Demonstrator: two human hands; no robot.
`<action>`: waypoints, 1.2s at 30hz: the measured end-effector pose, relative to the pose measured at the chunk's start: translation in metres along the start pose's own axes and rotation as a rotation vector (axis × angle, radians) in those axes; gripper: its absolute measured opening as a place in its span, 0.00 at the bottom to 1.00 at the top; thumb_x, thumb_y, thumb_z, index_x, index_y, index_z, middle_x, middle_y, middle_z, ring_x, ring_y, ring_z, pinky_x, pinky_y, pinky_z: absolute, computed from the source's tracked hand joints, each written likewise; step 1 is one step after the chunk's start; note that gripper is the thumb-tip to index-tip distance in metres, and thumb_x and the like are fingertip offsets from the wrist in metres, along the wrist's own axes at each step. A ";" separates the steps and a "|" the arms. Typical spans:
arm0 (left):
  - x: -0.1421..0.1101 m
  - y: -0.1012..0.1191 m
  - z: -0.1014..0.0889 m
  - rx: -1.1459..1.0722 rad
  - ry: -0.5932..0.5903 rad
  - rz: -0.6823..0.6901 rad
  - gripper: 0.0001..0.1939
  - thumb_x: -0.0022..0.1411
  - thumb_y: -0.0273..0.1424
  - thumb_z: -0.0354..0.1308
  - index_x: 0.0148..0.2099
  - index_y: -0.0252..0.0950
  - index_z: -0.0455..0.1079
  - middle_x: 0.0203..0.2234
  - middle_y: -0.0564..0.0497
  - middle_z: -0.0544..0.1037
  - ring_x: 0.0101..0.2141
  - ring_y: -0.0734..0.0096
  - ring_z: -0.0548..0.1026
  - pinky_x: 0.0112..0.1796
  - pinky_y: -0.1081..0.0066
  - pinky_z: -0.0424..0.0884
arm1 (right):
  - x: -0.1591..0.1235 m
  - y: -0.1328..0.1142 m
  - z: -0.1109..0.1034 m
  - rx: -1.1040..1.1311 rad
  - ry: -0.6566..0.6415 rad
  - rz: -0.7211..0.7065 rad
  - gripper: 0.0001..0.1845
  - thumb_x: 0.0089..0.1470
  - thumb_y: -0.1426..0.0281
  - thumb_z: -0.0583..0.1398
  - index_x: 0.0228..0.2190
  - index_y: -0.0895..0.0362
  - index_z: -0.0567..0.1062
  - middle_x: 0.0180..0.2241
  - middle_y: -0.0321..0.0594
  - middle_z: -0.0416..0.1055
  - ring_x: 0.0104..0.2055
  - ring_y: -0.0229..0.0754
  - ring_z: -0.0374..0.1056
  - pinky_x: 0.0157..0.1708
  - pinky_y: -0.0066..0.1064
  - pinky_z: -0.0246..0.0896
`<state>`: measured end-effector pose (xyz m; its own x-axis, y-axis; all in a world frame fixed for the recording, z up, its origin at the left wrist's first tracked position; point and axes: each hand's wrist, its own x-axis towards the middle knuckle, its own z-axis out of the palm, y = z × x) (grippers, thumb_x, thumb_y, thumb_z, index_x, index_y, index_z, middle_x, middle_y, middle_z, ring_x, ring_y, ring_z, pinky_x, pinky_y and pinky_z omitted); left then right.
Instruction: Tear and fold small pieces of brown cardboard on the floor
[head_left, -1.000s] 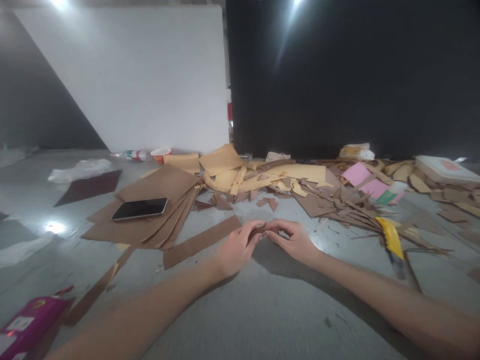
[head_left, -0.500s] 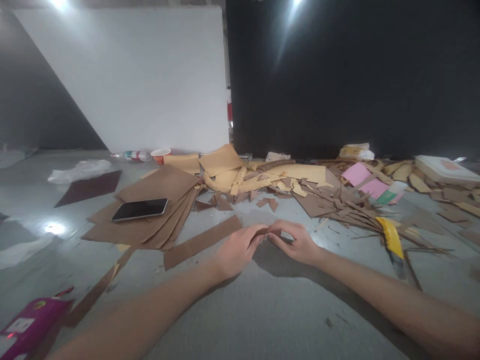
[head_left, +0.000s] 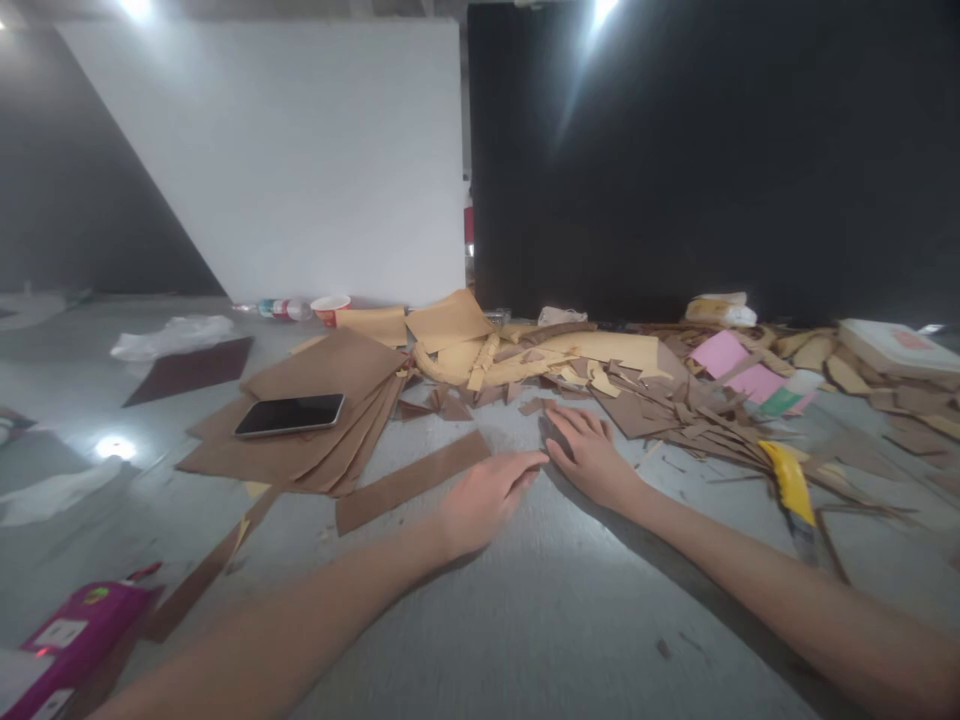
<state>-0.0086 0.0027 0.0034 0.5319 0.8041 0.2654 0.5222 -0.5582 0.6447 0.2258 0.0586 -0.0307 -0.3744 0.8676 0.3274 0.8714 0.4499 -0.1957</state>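
Note:
My left hand [head_left: 487, 500] is just above the table, its fingers pressed together and pointing right; whatever they hold, if anything, is hidden. Beside it my right hand [head_left: 590, 452] reaches forward with fingers stretched out over the tabletop. Its fingertips are at a small brown scrap [head_left: 534, 406] by the pile of offcuts; I cannot tell whether they touch it. A brown paper strip [head_left: 412, 482] lies flat just behind and left of my left hand.
On the left, a phone [head_left: 289, 415] rests on stacked brown sheets [head_left: 225, 455]. A yellow-handled cutter [head_left: 790, 480] lies at right near many thin offcuts [head_left: 694, 428]. A purple device [head_left: 90, 630] is at front left. A paper cup [head_left: 331, 310] stands at the back.
My hands were together, pinching a small brown piece. My right hand has since parted from the left, moved forward to the scraps and stretched its fingers. The view has shifted slightly.

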 end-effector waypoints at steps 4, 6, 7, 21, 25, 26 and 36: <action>0.003 -0.007 0.004 0.084 0.023 0.050 0.19 0.78 0.28 0.47 0.64 0.45 0.69 0.49 0.48 0.80 0.49 0.63 0.78 0.52 0.61 0.74 | 0.000 -0.001 -0.002 0.074 0.063 0.004 0.29 0.71 0.61 0.50 0.69 0.53 0.61 0.67 0.52 0.64 0.67 0.60 0.58 0.61 0.57 0.54; 0.004 -0.013 0.008 0.161 0.086 0.085 0.24 0.76 0.23 0.46 0.67 0.45 0.66 0.52 0.46 0.79 0.53 0.60 0.74 0.57 0.56 0.72 | 0.000 -0.001 -0.004 0.129 0.143 0.002 0.28 0.70 0.64 0.51 0.69 0.52 0.61 0.66 0.52 0.65 0.66 0.59 0.60 0.61 0.57 0.55; 0.005 -0.017 0.010 0.204 0.127 0.083 0.27 0.74 0.20 0.46 0.69 0.44 0.65 0.57 0.45 0.76 0.57 0.59 0.71 0.60 0.53 0.69 | 0.001 -0.001 -0.006 0.162 0.188 -0.012 0.28 0.70 0.65 0.51 0.68 0.51 0.61 0.65 0.52 0.66 0.65 0.58 0.61 0.61 0.57 0.56; 0.004 -0.009 0.000 -0.193 0.139 -0.117 0.25 0.77 0.42 0.50 0.69 0.39 0.57 0.52 0.40 0.79 0.50 0.57 0.79 0.52 0.56 0.73 | -0.018 -0.035 -0.025 0.735 0.266 -0.195 0.08 0.69 0.65 0.60 0.42 0.52 0.79 0.37 0.41 0.80 0.36 0.43 0.77 0.37 0.32 0.73; 0.005 -0.010 -0.001 -0.241 0.172 -0.146 0.21 0.75 0.44 0.53 0.63 0.40 0.64 0.48 0.43 0.81 0.46 0.59 0.81 0.48 0.60 0.75 | -0.018 -0.034 -0.025 0.705 0.255 -0.182 0.10 0.69 0.62 0.59 0.41 0.53 0.79 0.35 0.41 0.80 0.35 0.43 0.77 0.36 0.32 0.73; 0.006 -0.009 -0.001 -0.257 0.174 -0.144 0.19 0.75 0.44 0.53 0.60 0.40 0.66 0.46 0.44 0.82 0.45 0.60 0.81 0.47 0.61 0.75 | -0.017 -0.034 -0.026 0.695 0.250 -0.177 0.11 0.69 0.62 0.59 0.41 0.53 0.79 0.35 0.41 0.80 0.35 0.43 0.77 0.36 0.32 0.73; 0.007 -0.002 -0.007 -0.259 0.259 -0.110 0.15 0.74 0.43 0.54 0.46 0.39 0.76 0.40 0.48 0.82 0.42 0.64 0.80 0.41 0.69 0.75 | -0.018 -0.034 -0.024 0.685 0.187 -0.204 0.09 0.69 0.63 0.58 0.43 0.53 0.78 0.35 0.41 0.79 0.35 0.42 0.76 0.36 0.31 0.71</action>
<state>-0.0107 0.0111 0.0092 0.2784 0.8998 0.3359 0.3631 -0.4223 0.8305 0.2108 0.0227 -0.0074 -0.3942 0.7292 0.5593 0.3739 0.6832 -0.6272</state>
